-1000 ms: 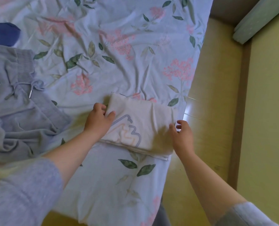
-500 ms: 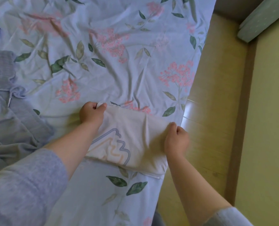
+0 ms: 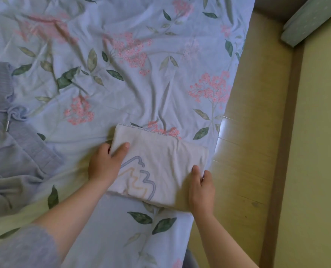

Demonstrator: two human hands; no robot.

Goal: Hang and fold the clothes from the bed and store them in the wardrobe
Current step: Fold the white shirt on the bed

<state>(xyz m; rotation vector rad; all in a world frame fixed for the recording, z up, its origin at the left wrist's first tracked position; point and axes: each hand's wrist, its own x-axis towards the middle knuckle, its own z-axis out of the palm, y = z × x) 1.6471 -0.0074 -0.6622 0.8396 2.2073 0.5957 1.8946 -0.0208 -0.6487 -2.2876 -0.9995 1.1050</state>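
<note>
Both hands, left hand (image 3: 104, 165) and right hand (image 3: 201, 188), grip the folded white T-shirt (image 3: 160, 167) by its ends; next comes lifting it level toward the wardrobe.

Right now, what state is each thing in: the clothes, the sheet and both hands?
White shirt: folded into a flat rectangle, held at both ends.
Left hand: grips the shirt's left end, thumb on top.
Right hand: grips the shirt's right end.
Grey garment: unfolded and rumpled.
Bed sheet: spread out, creased.
</note>
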